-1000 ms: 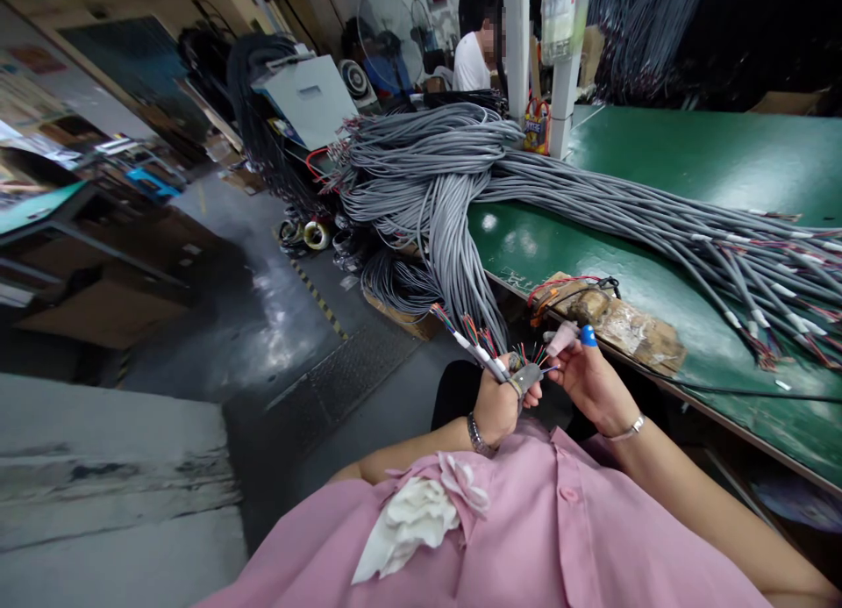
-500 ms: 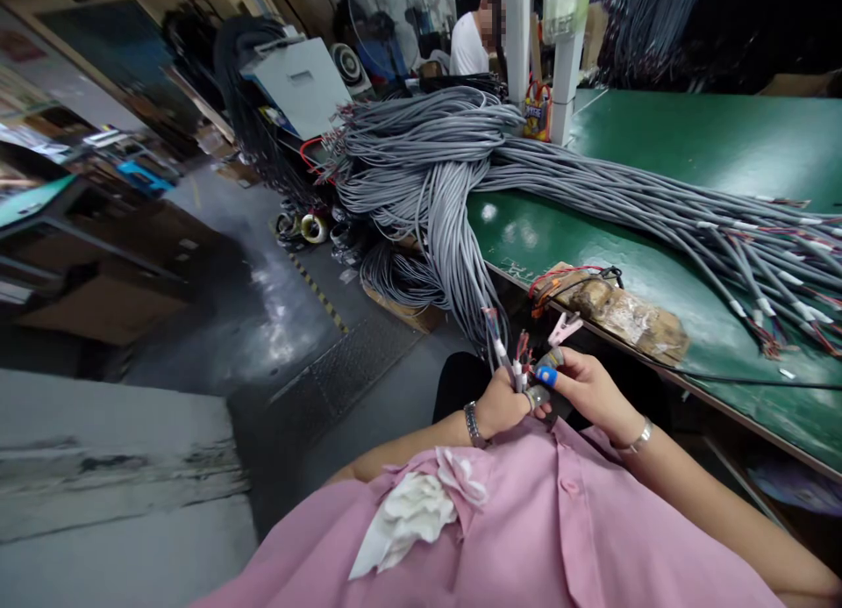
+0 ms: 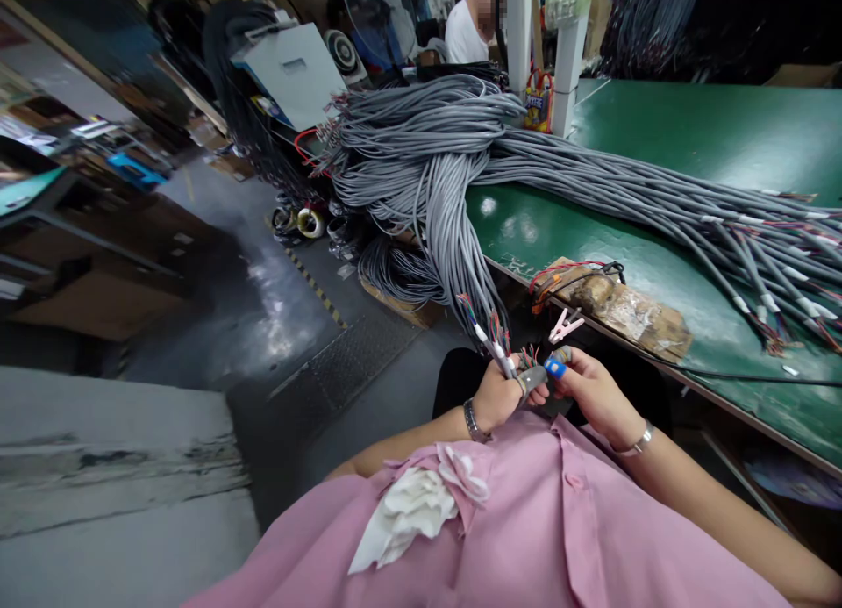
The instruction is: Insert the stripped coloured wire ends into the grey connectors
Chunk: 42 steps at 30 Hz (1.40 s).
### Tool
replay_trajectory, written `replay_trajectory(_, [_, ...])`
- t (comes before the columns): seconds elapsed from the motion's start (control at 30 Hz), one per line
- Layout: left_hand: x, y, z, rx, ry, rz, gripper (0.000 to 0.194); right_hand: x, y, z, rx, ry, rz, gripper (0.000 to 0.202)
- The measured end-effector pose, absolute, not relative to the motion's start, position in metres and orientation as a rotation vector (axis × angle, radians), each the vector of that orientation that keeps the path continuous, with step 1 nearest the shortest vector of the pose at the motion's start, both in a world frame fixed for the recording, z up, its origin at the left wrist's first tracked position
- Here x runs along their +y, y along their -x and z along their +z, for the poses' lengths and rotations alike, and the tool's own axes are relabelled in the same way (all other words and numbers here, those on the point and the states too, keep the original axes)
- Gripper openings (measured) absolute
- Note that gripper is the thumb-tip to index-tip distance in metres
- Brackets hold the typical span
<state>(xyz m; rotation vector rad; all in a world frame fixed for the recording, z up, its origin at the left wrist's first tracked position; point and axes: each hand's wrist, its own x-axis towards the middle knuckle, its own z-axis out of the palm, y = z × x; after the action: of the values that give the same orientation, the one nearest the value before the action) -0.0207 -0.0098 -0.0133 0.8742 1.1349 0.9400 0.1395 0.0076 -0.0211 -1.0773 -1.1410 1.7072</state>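
Grey cable ends [image 3: 498,355] with white wraps and thin coloured wires stick up from my left hand [image 3: 503,396], whose fingers are closed round them. My right hand [image 3: 595,391] is pinched close beside it, with blue tape on the thumb; its fingertips are at the thin coloured wires [image 3: 528,356], and what they grip is too small to make out. Just above the right fingers is a pale pink clip [image 3: 566,326]. From the large bundle of grey cables [image 3: 453,231], strands hang over the table edge towards my left hand.
Grey cables also stretch across the green table [image 3: 697,125]. A worn wooden block [image 3: 631,314] with orange and black leads lies at its near edge. Behind stand a white post [image 3: 567,82] and a person in white [image 3: 466,33]. A grey box [image 3: 296,73] stands left.
The cable ends in my left hand now lean further left and their coloured wires are more spread. Both hands remain close together, with my right fingertips slightly shifted. The view has shifted a little.
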Motion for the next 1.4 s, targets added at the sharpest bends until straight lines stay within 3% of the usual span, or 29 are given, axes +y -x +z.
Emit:
replay_trajectory(0.37, [-0.010, 0.028, -0.021, 1.136, -0.891, 0.894, 0.038, 0.013, -0.141, -0.016, -1.185, 1.124, 1.820, 0.033])
replay_trajectory(0.8, [-0.012, 0.027, -0.019, 1.067, -0.900, 0.897, 0.036, 0.011, -0.132, -0.009, -1.154, 0.965, 1.786, 0.023])
replay_trajectory(1.07, [-0.011, 0.025, -0.022, 1.103, -0.712, 1.126, 0.036, 0.016, -0.131, -0.017, -1.141, 1.104, 1.702, 0.026])
replay_trajectory(1.4, [-0.006, 0.022, -0.002, 1.041, -0.638, 1.218, 0.031, 0.024, -0.143, -0.029, -0.896, 0.920, 1.832, 0.028])
